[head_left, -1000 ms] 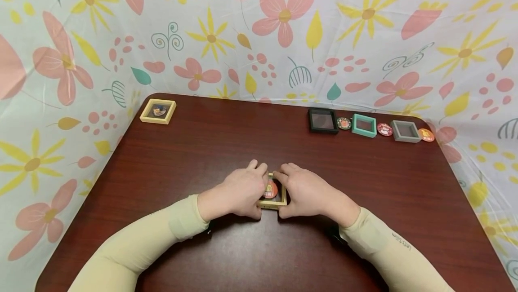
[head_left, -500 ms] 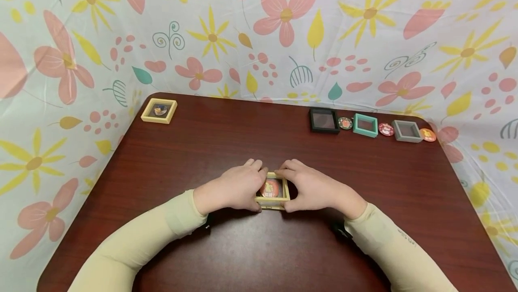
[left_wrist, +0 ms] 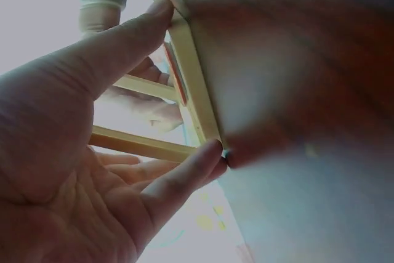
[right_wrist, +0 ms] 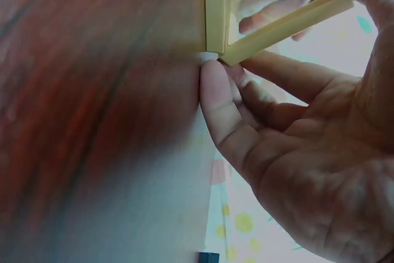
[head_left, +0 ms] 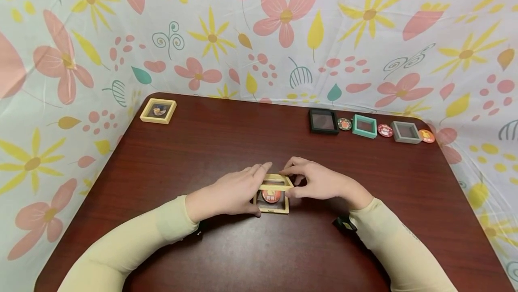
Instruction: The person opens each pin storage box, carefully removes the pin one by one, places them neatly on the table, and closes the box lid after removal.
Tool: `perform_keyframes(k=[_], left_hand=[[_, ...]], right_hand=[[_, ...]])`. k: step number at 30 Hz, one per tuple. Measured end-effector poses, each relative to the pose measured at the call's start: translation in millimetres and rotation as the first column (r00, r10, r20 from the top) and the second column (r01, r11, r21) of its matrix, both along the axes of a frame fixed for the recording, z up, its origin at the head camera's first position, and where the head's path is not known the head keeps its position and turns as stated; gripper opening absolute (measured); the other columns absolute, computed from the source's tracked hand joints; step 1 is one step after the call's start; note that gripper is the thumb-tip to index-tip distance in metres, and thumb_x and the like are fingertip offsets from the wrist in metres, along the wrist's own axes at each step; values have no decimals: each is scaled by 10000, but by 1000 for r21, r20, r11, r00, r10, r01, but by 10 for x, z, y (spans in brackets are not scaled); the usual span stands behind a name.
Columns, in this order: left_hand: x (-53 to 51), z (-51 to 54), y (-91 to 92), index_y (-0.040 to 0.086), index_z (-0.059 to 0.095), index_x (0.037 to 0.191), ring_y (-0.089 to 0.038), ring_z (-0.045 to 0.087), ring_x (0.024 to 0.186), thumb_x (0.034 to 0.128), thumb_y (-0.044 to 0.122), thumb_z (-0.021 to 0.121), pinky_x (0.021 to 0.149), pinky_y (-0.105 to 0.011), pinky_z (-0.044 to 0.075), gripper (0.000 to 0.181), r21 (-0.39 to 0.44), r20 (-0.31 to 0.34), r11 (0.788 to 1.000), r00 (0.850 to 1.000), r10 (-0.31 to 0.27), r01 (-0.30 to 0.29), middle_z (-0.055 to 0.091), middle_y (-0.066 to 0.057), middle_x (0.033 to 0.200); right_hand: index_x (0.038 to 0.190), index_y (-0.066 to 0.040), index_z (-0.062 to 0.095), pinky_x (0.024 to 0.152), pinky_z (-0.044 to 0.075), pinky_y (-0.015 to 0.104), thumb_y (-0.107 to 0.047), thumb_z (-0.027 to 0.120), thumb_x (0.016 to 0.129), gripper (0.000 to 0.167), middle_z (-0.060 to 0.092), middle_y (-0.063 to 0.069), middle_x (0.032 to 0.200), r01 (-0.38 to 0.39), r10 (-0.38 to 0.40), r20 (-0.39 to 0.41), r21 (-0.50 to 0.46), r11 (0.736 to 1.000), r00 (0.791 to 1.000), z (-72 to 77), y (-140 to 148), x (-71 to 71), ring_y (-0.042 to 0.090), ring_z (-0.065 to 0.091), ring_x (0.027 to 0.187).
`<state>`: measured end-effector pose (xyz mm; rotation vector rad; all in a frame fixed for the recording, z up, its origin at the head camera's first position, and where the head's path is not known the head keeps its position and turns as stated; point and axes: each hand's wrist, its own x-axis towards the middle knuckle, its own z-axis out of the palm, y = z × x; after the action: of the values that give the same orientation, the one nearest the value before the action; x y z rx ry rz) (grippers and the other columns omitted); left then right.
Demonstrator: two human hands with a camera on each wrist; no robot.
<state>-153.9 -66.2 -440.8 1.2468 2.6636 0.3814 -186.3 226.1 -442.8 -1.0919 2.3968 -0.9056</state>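
Note:
A pale yellow hinged frame lies on the table, its lower half (head_left: 276,211) flat and its upper half (head_left: 286,179) tilted up at the far side. On the lower half rests a round orange badge (head_left: 271,196). My left hand (head_left: 228,192) grips the lower half's left side, thumb at the near corner and a finger at the far one, as the left wrist view shows. My right hand (head_left: 323,181) pinches the raised half at its right side; in the right wrist view its thumb and fingers touch the raised half (right_wrist: 286,29).
Far left on the table (head_left: 194,130) is another yellow frame (head_left: 144,117) holding a small item. Along the back right stand black (head_left: 311,123), teal (head_left: 364,134) and grey (head_left: 406,139) frames, with round badges (head_left: 344,124) between and beside them. A patterned cloth hangs behind.
The frame's upper half has swung up from its near edge, uncovering the badge. My right hand has moved slightly right with it; my left hand has shifted slightly left.

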Motion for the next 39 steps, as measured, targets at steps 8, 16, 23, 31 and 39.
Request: perform_keyframes(k=[8, 16, 23, 31, 39], left_hand=[[-3, -42, -78, 49, 198, 1727, -301, 644, 1354, 787, 417, 1044, 947, -444, 632, 1317, 63, 9, 998, 1000, -12, 11, 537, -169, 1568], [11, -32, -75, 191, 120, 1788, -250, 628, 1291, 772, 403, 1053, 917, -429, 627, 1396, 53, 47, 998, 999, 14, -17, 565, -124, 1481], [3, -27, -65, 277, 24, 1808, -209, 619, 1165, 745, 434, 1062, 836, -415, 625, 1494, 45, 47, 998, 998, 47, -49, 593, -113, 1414], [-45, -59, -44, 304, -59, 1802, -240, 587, 1222, 645, 473, 1103, 866, -421, 620, 1648, 68, 26, 996, 998, 59, -60, 625, -98, 1344], [-105, -73, -51, 330, -85, 1795, -242, 555, 1229, 578, 501, 1123, 917, -412, 604, 1723, 82, 61, 993, 995, 79, -84, 618, -93, 1315]], right_hand=[[1387, -72, 774, 870, 621, 341, -316, 740, 1065, 405, 687, -14, 1265, 23, -22, 59, -16, 1000, 998, -8, 72, -56, 120, 706, 988], [1186, -207, 852, 880, 577, 320, -306, 727, 1099, 182, 775, -98, 1163, 81, -80, 20, -44, 996, 997, -29, 140, -110, 102, 713, 1018], [1103, -170, 861, 849, 557, 324, -282, 678, 1129, 217, 751, -88, 1119, 91, -91, 14, -49, 995, 996, -39, 139, -131, 109, 699, 979], [1041, -194, 825, 745, 525, 313, -344, 623, 1155, 276, 708, -18, 933, 154, -153, 55, -17, 988, 987, -46, 147, -139, 149, 666, 788], [1362, -115, 771, 839, 565, 350, -369, 685, 1127, 357, 762, -38, 1094, 239, -239, -1, 0, 971, 971, 102, 150, -88, 146, 705, 955]])
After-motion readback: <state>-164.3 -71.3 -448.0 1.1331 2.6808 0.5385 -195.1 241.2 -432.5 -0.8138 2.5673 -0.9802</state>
